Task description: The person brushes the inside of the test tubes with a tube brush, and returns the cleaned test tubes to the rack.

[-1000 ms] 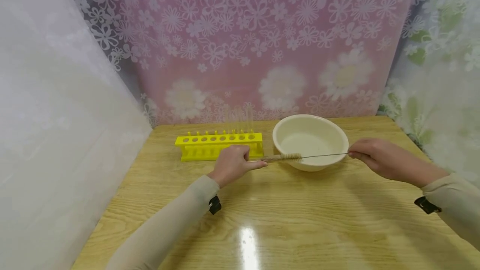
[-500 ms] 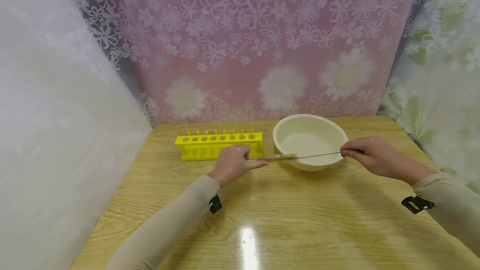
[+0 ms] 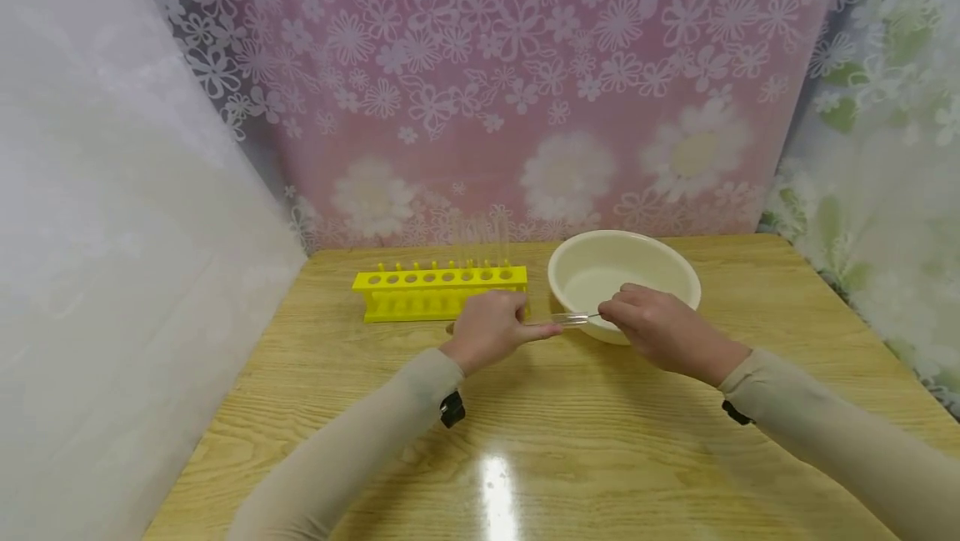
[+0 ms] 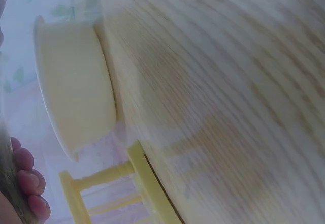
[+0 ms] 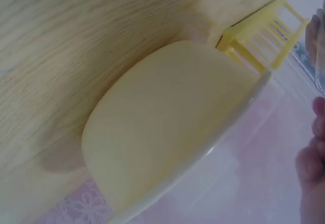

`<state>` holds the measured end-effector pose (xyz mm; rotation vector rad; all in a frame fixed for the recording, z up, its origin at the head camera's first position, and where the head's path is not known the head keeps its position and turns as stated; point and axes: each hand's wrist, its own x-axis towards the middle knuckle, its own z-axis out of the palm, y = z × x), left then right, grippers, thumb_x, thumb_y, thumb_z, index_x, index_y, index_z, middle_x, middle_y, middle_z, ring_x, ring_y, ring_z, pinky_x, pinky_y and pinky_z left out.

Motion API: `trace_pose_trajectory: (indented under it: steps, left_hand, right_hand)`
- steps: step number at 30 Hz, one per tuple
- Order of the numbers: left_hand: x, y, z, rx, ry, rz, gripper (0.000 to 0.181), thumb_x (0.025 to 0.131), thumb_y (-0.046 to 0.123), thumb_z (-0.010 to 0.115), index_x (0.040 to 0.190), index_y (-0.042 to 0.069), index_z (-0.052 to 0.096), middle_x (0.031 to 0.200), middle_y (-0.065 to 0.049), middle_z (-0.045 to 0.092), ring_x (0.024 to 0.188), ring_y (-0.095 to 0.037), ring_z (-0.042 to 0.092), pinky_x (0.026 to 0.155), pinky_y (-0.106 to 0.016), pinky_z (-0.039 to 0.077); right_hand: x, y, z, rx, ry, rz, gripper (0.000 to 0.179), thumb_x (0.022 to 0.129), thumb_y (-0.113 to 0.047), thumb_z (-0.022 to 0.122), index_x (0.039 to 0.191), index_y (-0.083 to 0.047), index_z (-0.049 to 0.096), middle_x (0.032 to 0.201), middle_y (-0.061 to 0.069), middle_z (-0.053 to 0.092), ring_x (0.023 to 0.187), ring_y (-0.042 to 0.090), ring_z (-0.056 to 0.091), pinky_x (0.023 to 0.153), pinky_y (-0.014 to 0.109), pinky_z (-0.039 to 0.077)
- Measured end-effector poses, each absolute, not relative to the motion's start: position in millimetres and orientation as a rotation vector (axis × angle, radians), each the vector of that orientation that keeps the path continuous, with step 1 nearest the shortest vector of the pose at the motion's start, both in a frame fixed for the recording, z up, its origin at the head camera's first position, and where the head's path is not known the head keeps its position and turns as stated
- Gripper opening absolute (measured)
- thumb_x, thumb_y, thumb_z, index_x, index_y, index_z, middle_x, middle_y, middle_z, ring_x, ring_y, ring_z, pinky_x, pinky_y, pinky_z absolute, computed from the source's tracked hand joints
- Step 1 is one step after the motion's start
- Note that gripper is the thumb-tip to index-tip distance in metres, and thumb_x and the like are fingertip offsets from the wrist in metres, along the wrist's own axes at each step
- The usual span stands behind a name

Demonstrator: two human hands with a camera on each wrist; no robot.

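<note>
In the head view my left hand (image 3: 489, 330) grips a clear glass test tube (image 3: 573, 319), held about level in front of the basin. My right hand (image 3: 663, 331) pinches the thin wire handle (image 3: 595, 316) of a test tube brush close to the tube's right end. The brush's bristles (image 4: 11, 183) appear within the left hand's curled fingers at the edge of the left wrist view; in the head view that hand hides most of them. A small brownish tip (image 3: 450, 328) shows just left of the left hand.
Behind the left hand stands a yellow test tube rack (image 3: 408, 281), with several clear tubes (image 3: 480, 239) upright at its right part. A cream basin (image 3: 558, 291) sits right of it, behind the right hand. The wooden table (image 3: 570, 441) meets patterned curtains at back and sides.
My right hand has moved left toward the left hand, pushing the brush deeper into the test tube. The bristles and long wire visible earlier are now mostly hidden. My left hand has shifted slightly right.
</note>
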<state>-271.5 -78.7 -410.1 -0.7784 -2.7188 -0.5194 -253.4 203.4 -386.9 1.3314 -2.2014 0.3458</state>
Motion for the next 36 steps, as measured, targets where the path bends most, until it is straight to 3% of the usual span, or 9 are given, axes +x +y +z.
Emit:
trace_pose_trajectory:
  steps: [3, 6, 7, 11, 14, 19, 26, 31, 36]
  left_hand:
    - [-271.3, -81.9, -410.5, -0.753, -2.716, -0.543, 0.061, 0.082, 0.079, 0.059, 0.064, 0.022, 0.049, 0.053, 0.007, 0.047, 0.044, -0.006, 0.035, 0.041, -0.023, 0.029]
    - [-271.3, -85.9, -410.8, -0.755, -2.699, -0.539, 0.063, 0.082, 0.082, 0.056, 0.064, 0.021, 0.048, 0.053, 0.007, 0.045, 0.043, -0.007, 0.035, 0.04, -0.023, 0.029]
    - [-271.4, -86.7, -410.4, -0.758, -2.693, -0.529, 0.064, 0.082, 0.082, 0.055, 0.064, 0.022, 0.048, 0.053, 0.007, 0.045, 0.043, -0.007, 0.035, 0.04, -0.023, 0.029]
    - [-271.7, -89.1, -410.0, -0.77, -2.656, -0.479, 0.063, 0.083, 0.081, 0.054, 0.064, 0.022, 0.047, 0.053, 0.008, 0.045, 0.042, -0.006, 0.034, 0.04, -0.023, 0.029]
    - [-272.0, -89.8, -410.6, -0.779, -2.629, -0.45, 0.062, 0.083, 0.081, 0.055, 0.064, 0.022, 0.047, 0.053, 0.008, 0.045, 0.042, -0.006, 0.033, 0.039, -0.023, 0.029]
    - [-273.2, -89.3, -414.5, -0.803, -2.584, -0.438, 0.061, 0.083, 0.081, 0.055, 0.064, 0.023, 0.046, 0.053, 0.009, 0.044, 0.041, -0.006, 0.033, 0.038, -0.023, 0.027]
    - [-273.5, -87.4, -416.2, -0.833, -2.541, -0.4, 0.06, 0.084, 0.08, 0.055, 0.065, 0.024, 0.046, 0.053, 0.011, 0.045, 0.041, -0.005, 0.034, 0.038, -0.023, 0.027]
    - [-272.0, -86.5, -414.1, -0.815, -2.591, -0.429, 0.059, 0.084, 0.078, 0.057, 0.066, 0.023, 0.047, 0.054, 0.01, 0.047, 0.042, -0.006, 0.037, 0.038, -0.023, 0.028]
    - [-271.8, -87.1, -411.8, -0.778, -2.646, -0.503, 0.06, 0.084, 0.079, 0.057, 0.066, 0.022, 0.049, 0.054, 0.008, 0.047, 0.042, -0.007, 0.038, 0.039, -0.024, 0.03]
  right_hand:
    - [-253.3, 198.8, -388.1, 1.328, -2.228, 0.345, 0.024, 0.08, 0.004, 0.078, 0.097, -0.01, 0.069, 0.083, -0.003, 0.062, 0.071, 0.005, 0.05, 0.06, 0.025, 0.046]
    - [-254.1, 198.3, -384.6, 1.272, -2.51, 0.637, 0.008, 0.095, -0.009, 0.07, 0.096, -0.016, 0.072, 0.075, -0.007, 0.061, 0.061, 0.003, 0.047, 0.058, 0.025, 0.045]
    - [-254.9, 199.1, -382.5, 1.223, -2.633, 0.791, 0.01, 0.1, -0.016, 0.065, 0.094, -0.016, 0.072, 0.072, -0.007, 0.06, 0.059, 0.003, 0.045, 0.057, 0.025, 0.043]
    - [-259.1, 202.6, -373.7, 0.848, -3.002, 1.523, 0.045, 0.108, -0.04, 0.045, 0.089, -0.008, 0.069, 0.064, 0.0, 0.049, 0.052, 0.008, 0.034, 0.05, 0.027, 0.034]
    - [-261.6, 204.9, -370.7, 0.666, -3.07, 1.904, 0.054, 0.107, -0.048, 0.042, 0.089, -0.002, 0.064, 0.068, 0.003, 0.048, 0.053, 0.011, 0.032, 0.05, 0.028, 0.03]
    - [-262.1, 205.6, -370.5, 0.59, -3.038, 2.163, 0.044, 0.106, -0.042, 0.049, 0.086, -0.005, 0.063, 0.066, 0.0, 0.048, 0.052, 0.011, 0.031, 0.051, 0.029, 0.028]
    - [-259.3, 200.1, -370.5, 0.54, -2.991, 2.148, 0.034, 0.107, -0.027, 0.05, 0.084, -0.005, 0.061, 0.064, -0.001, 0.043, 0.052, 0.011, 0.031, 0.052, 0.03, 0.026]
    - [-256.5, 198.0, -371.2, 0.633, -2.955, 1.839, 0.028, 0.105, -0.022, 0.054, 0.086, -0.003, 0.064, 0.061, 0.0, 0.041, 0.051, 0.011, 0.032, 0.051, 0.028, 0.032]
    - [-254.7, 198.6, -373.0, 0.862, -2.877, 1.397, 0.024, 0.105, -0.022, 0.056, 0.088, -0.01, 0.068, 0.063, -0.001, 0.045, 0.051, 0.008, 0.034, 0.051, 0.029, 0.035]
